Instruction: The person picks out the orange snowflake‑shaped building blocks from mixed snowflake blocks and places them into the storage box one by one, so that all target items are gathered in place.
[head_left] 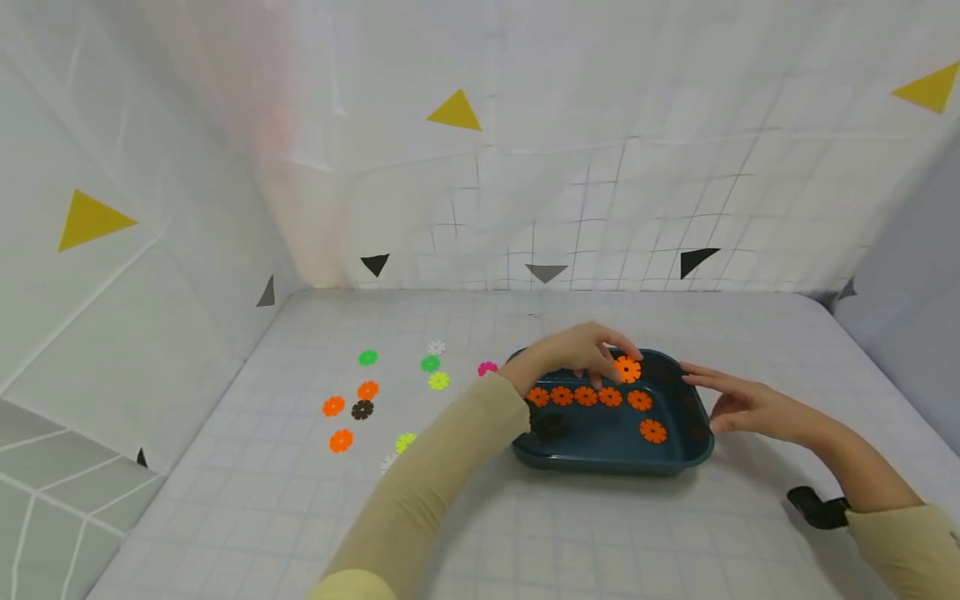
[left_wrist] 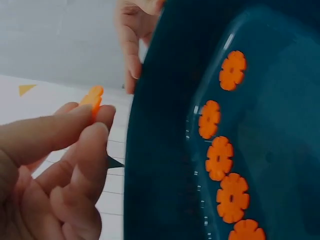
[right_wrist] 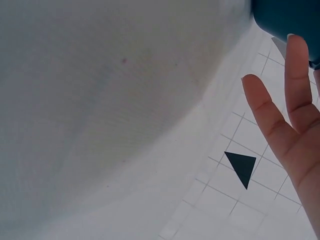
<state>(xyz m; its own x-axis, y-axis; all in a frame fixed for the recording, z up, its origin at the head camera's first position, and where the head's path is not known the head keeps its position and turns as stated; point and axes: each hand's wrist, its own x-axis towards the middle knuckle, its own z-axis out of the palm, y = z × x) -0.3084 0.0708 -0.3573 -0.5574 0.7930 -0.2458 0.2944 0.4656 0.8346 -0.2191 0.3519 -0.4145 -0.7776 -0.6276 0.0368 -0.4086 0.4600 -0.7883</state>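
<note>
Clearly, the left hand (head_left: 581, 348) pinches a flat orange disc (head_left: 627, 372), notched like a flower, up near the far edge of the teal tray (head_left: 600, 461). The right hand (head_left: 761, 408), fingers spread, touches its right edge. More discs (head_left: 341, 441) (quite a bright scatter) dot the pale gridded bench (head_left: 540, 546) toward its left edge, before a white wall (head_left: 600, 67).
</note>
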